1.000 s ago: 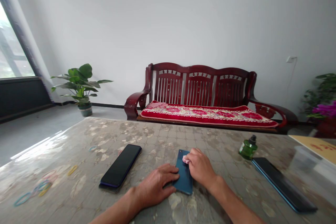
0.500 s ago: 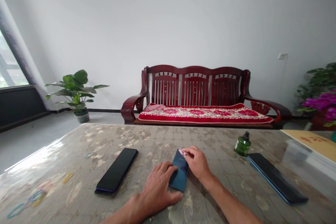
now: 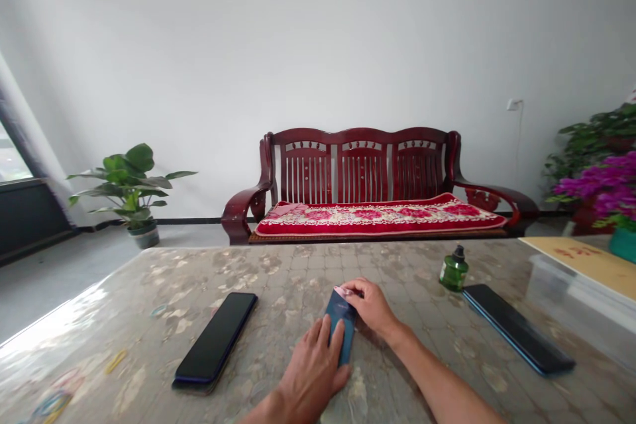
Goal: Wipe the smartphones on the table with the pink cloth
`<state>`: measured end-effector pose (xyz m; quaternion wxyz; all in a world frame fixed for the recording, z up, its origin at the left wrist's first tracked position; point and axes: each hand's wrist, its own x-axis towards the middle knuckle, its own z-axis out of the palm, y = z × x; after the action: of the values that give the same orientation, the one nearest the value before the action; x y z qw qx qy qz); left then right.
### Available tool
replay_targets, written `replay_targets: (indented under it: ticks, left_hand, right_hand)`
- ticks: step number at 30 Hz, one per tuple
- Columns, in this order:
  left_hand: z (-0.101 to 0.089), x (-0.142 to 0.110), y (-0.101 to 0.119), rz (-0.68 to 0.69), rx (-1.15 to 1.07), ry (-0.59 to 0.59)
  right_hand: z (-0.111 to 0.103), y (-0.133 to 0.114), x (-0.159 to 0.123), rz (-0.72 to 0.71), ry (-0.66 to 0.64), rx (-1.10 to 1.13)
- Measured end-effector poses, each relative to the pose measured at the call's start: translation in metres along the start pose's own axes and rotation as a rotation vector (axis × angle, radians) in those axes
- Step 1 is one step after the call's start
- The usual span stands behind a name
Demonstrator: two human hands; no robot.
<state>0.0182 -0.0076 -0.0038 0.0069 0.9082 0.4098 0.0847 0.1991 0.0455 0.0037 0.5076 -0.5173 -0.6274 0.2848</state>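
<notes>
A blue smartphone lies back side up on the table, directly in front of me. My left hand rests over its lower part, fingers stretched out along the back and hiding some of it. At the phone's far end, my right hand pinches a small pink cloth against the top of the back. Most of the cloth is hidden under the fingers. To the left is a second smartphone, dark screen up. On the right a third smartphone with a blue edge lies beside a green bottle.
A patterned cover spreads over the table. Rubber bands lie at the near left. A clear plastic box and a yellow board occupy the right side. Behind the table stands a wooden bench.
My left hand has shifted from the phone's left edge to lie flat over its lower back. The right hand stays at the top with the cloth. My view has turned slightly right and up.
</notes>
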Motion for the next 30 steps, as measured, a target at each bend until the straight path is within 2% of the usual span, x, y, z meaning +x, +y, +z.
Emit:
replay_targets:
  ticks: [4,10,17,22,30]
  left_hand:
    - [-0.001,-0.003,-0.018,0.113,0.026,0.077]
    - [-0.005,-0.003,-0.055,0.22,-0.078,0.303]
    - [-0.003,0.0,-0.068,0.242,-0.055,0.406]
    - [-0.001,0.005,-0.073,0.26,-0.05,0.427]
    - [-0.006,0.005,-0.082,0.152,-0.271,0.329]
  right_hand:
    - [-0.004,-0.006,0.004,0.058,0.062,0.109]
    - [-0.005,-0.028,0.01,0.048,0.133,0.106]
    - [-0.008,-0.031,0.014,0.038,0.111,0.094]
    - [-0.008,-0.031,0.015,0.023,0.129,0.072]
    - [-0.007,-0.038,0.017,0.003,0.129,0.021]
